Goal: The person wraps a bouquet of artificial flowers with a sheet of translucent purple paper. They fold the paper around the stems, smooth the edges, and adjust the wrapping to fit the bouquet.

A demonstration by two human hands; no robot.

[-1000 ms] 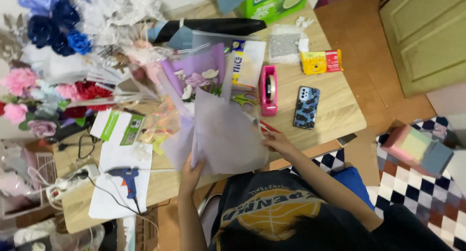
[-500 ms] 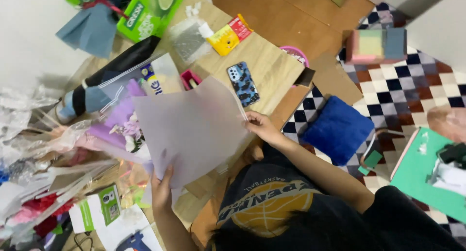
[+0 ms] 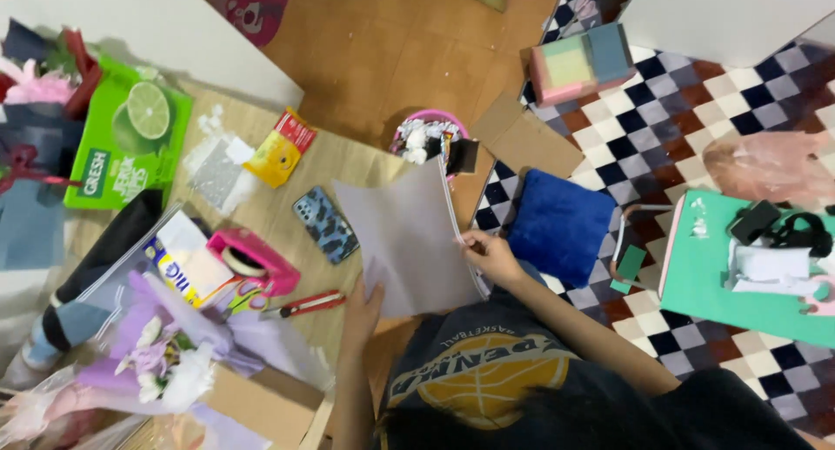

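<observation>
Paper sheet [image 3: 409, 237], pale lilac and translucent, held flat by both hands.

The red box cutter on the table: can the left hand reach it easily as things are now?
Probably yes. The red box cutter lies bare on the table just beside the left hand, with nothing between them. But that hand holds the edge of the pale paper sheet, so it must first let go.
</observation>
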